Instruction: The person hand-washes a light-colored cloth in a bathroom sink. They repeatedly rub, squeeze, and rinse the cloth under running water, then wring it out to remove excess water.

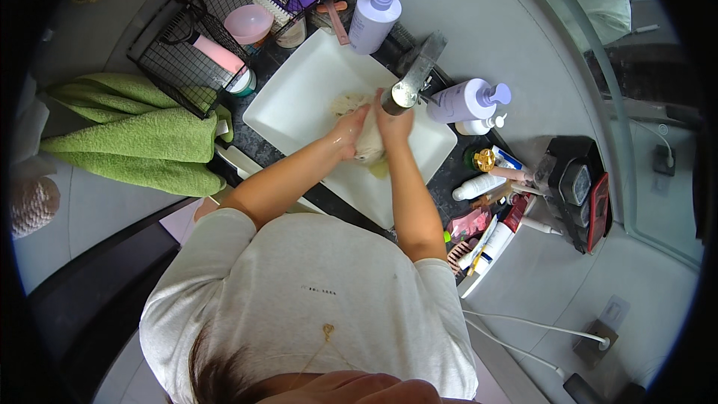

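A pale cream, shaggy item (369,137), perhaps a soft toy or a cloth, is held low in the white rectangular sink (305,76). My left hand (351,132) grips it from the left, and wet shine shows on that wrist. On its other side, my right hand (396,120) presses against it, partly covered by the tap head. Shaggy strands spread above my left hand, and a yellowish part (379,168) hangs below. The metal tap (418,73) reaches over the basin just above my right hand. Whether water runs cannot be seen clearly.
Lilac pump bottles (370,25) (465,101) flank the tap. A black wire basket (196,62) with toiletries and a green towel (140,140) are at left. Tubes and bottles crowd a white tray (493,261) at right, beside a black wall-mounted holder (572,185). White cables (521,322) hang lower right.
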